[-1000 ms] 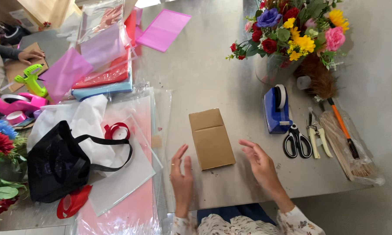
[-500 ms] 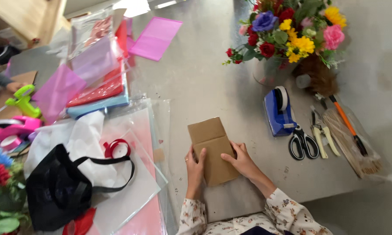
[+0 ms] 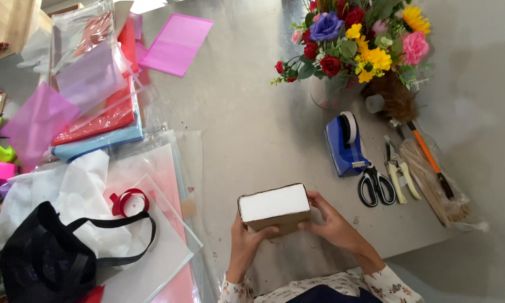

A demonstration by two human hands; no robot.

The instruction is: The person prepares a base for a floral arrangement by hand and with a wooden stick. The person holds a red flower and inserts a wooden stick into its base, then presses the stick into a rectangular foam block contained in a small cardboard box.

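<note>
Now both hands are on the box [image 3: 275,209], lifted just off the bench [image 3: 247,118] at the near edge, its white face tipped up toward the camera and the brown card sides showing below. The left hand [image 3: 246,242] cups it from underneath at the near left corner, fingers curled up onto the front wall. The right hand [image 3: 332,223] wraps the right end, thumb on the near side, fingers [image 3: 315,197] behind. So both hands are closed around the box, neither one wide.

To handle it well from here, I'd say keep the grip on the corners and edges, where folded card is stiffest, and press lightly; a squeeze in the middle of a wall could bow it. Support from below, as the left hand gives, looks sound.

Off to the right, the blue tape dispenser [image 3: 345,147], the scissors [image 3: 376,185] and the small clippers [image 3: 399,171] lie near each other, well within reach of the right hand. A vase of flowers [image 3: 356,47] stands behind them. On the left, clear and coloured sheets [image 3: 95,90] pile up, with a red ribbon roll [image 3: 130,202] and a black bag [image 3: 45,252] on top of them.
</note>
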